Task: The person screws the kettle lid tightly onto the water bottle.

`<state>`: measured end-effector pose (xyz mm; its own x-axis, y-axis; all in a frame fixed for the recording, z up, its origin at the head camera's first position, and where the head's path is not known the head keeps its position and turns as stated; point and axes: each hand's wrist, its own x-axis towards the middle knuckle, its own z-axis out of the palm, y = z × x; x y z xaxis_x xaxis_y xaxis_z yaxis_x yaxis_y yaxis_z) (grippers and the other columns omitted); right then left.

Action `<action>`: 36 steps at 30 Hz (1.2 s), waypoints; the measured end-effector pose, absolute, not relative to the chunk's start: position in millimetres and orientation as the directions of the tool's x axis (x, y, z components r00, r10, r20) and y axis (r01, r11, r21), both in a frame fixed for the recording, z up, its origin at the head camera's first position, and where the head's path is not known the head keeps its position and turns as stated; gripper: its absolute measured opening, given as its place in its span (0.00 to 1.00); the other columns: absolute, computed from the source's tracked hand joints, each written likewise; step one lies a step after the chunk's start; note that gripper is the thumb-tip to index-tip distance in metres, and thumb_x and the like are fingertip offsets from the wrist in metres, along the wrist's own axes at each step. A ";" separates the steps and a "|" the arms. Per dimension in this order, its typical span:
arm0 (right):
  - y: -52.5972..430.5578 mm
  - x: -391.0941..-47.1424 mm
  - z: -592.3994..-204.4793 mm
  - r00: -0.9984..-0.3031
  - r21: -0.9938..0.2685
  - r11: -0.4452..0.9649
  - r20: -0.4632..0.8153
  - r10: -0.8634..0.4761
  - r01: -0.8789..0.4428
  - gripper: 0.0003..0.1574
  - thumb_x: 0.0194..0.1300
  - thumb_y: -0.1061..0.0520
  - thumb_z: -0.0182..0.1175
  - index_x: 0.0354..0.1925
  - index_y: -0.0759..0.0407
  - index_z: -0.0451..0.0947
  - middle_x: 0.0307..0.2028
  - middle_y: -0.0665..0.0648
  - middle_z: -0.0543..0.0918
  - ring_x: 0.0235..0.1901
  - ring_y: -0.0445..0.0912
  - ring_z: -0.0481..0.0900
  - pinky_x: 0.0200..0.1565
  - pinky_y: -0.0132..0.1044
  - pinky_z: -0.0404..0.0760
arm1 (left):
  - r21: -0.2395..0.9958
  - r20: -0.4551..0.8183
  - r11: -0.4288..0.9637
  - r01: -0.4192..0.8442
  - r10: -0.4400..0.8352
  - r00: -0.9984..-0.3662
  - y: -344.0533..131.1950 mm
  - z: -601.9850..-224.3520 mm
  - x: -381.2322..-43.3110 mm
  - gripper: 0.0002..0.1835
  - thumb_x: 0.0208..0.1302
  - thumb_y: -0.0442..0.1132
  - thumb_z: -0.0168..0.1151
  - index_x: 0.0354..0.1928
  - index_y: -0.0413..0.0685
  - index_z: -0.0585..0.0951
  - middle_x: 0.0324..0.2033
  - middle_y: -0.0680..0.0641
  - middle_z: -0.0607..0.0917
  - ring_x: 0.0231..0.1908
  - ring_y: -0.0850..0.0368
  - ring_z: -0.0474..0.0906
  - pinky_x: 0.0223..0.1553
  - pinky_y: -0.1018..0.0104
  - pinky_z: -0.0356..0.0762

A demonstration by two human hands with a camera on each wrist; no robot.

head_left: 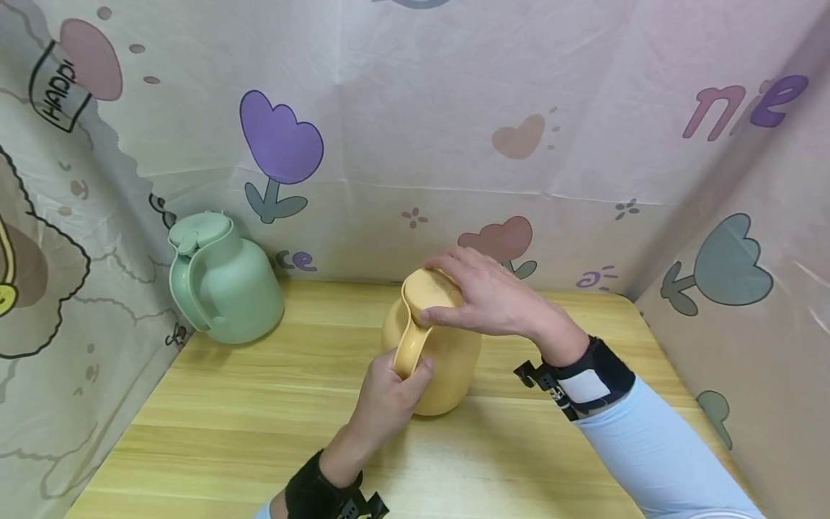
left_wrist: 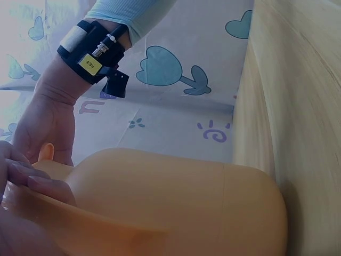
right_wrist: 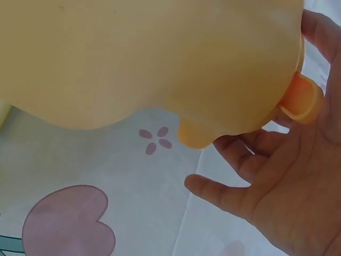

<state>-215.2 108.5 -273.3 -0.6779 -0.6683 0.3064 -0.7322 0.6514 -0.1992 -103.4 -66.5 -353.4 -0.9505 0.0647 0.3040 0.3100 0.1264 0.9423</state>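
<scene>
A yellow jug with a round lid stands upright on the wooden table. My left hand grips its handle, with the thumb lying along the near side. Over the top, my right hand holds the lid, thumb toward the handle and fingers at the far rim. In the left wrist view, the curled left fingers wrap the handle beside the jug's body. The right wrist view shows an orange-lined spout close to the palm, while the little finger sticks out away from the jug.
A green jug with its lid on stands at the table's back left corner. The pale wood table is bordered at the back and sides by a printed cloth. Each wrist wears a black strap with a camera mount.
</scene>
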 end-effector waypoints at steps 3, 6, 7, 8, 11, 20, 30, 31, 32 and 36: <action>109.0 -215.5 -271.3 -0.665 -0.204 0.635 0.292 -0.687 -0.745 0.41 0.55 0.27 0.60 0.60 0.43 0.69 0.51 0.44 0.74 0.46 0.40 0.68 0.47 0.42 0.71 | 0.944 0.301 0.125 0.307 0.063 -0.952 -66.5 -353.6 -103.5 0.16 0.62 0.30 0.59 0.17 0.45 0.69 0.11 0.52 0.65 0.12 0.65 0.60 0.14 0.73 0.57; 108.5 -215.6 -268.6 -0.664 -0.210 0.630 0.277 -0.695 -0.748 0.39 0.56 0.29 0.61 0.60 0.44 0.69 0.51 0.43 0.74 0.47 0.40 0.69 0.47 0.41 0.72 | 0.944 0.300 0.123 0.306 0.064 -0.952 -66.1 -353.9 -103.6 0.16 0.62 0.31 0.59 0.17 0.45 0.70 0.11 0.52 0.65 0.12 0.65 0.60 0.14 0.73 0.58; 107.8 -215.1 -267.7 -0.670 -0.205 0.639 0.276 -0.689 -0.741 0.39 0.56 0.28 0.61 0.60 0.44 0.70 0.50 0.43 0.74 0.47 0.40 0.69 0.47 0.41 0.72 | 0.944 0.300 0.123 0.306 0.065 -0.952 -66.0 -354.1 -103.6 0.16 0.62 0.31 0.59 0.17 0.44 0.70 0.11 0.52 0.65 0.12 0.65 0.60 0.14 0.73 0.58; 106.9 -214.4 -266.8 -0.683 -0.200 0.655 0.274 -0.677 -0.729 0.39 0.55 0.27 0.60 0.59 0.44 0.71 0.49 0.43 0.74 0.45 0.41 0.69 0.47 0.42 0.71 | 0.944 0.300 0.123 0.306 0.065 -0.952 -66.0 -354.2 -103.7 0.16 0.62 0.31 0.59 0.17 0.44 0.70 0.11 0.52 0.65 0.12 0.65 0.60 0.14 0.73 0.58; 102.8 -211.5 -264.9 -0.729 -0.180 0.711 0.273 -0.628 -0.680 0.42 0.52 0.21 0.58 0.56 0.45 0.73 0.43 0.45 0.72 0.40 0.43 0.70 0.44 0.42 0.70 | 0.944 0.299 0.125 0.305 0.063 -0.952 -66.1 -354.6 -103.9 0.16 0.62 0.31 0.59 0.17 0.44 0.69 0.11 0.52 0.65 0.12 0.65 0.60 0.14 0.73 0.58; 95.5 -205.3 -260.6 -0.766 -0.138 0.760 0.244 -0.595 -0.635 0.42 0.51 0.21 0.58 0.52 0.46 0.74 0.40 0.47 0.71 0.37 0.44 0.68 0.39 0.40 0.69 | 0.946 0.292 0.126 0.298 0.063 -0.954 -66.5 -355.2 -103.9 0.16 0.63 0.31 0.59 0.18 0.44 0.70 0.11 0.52 0.65 0.12 0.65 0.60 0.14 0.73 0.57; 94.7 -205.5 -256.3 -0.725 -0.193 0.699 0.215 -0.654 -0.688 0.37 0.55 0.30 0.61 0.56 0.47 0.74 0.47 0.45 0.78 0.45 0.43 0.70 0.46 0.43 0.72 | 0.949 0.283 0.127 0.289 0.065 -0.957 -67.1 -356.0 -103.9 0.16 0.63 0.32 0.59 0.18 0.44 0.70 0.11 0.52 0.65 0.12 0.65 0.60 0.14 0.74 0.57; 94.1 -205.2 -256.3 -0.731 -0.190 0.707 0.222 -0.645 -0.681 0.36 0.55 0.30 0.61 0.56 0.47 0.75 0.46 0.45 0.78 0.45 0.43 0.70 0.46 0.43 0.72 | 0.948 0.285 0.126 0.291 0.064 -0.956 -67.1 -356.1 -103.8 0.16 0.63 0.32 0.59 0.18 0.44 0.70 0.11 0.52 0.64 0.12 0.65 0.60 0.14 0.74 0.57; 93.2 -205.0 -256.5 -0.740 -0.183 0.719 0.231 -0.632 -0.671 0.36 0.54 0.30 0.61 0.55 0.47 0.75 0.45 0.46 0.78 0.44 0.44 0.70 0.46 0.44 0.72 | 0.948 0.287 0.125 0.293 0.063 -0.956 -67.0 -356.2 -103.7 0.16 0.63 0.32 0.59 0.18 0.44 0.69 0.11 0.52 0.64 0.12 0.65 0.60 0.14 0.74 0.57; 88.9 -204.4 -258.4 -0.786 -0.142 0.782 0.255 -0.564 -0.607 0.39 0.52 0.25 0.59 0.51 0.48 0.76 0.39 0.48 0.75 0.39 0.45 0.69 0.43 0.45 0.70 | 0.947 0.290 0.125 0.296 0.060 -0.955 -66.9 -356.4 -103.4 0.16 0.63 0.31 0.59 0.17 0.44 0.69 0.11 0.52 0.65 0.12 0.65 0.60 0.14 0.74 0.57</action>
<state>-204.4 88.9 -258.4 -0.7858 -0.5636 0.2549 -0.6069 0.7819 -0.1421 -103.4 -66.9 -356.4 -0.9551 0.0602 0.2902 0.2956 0.1246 0.9472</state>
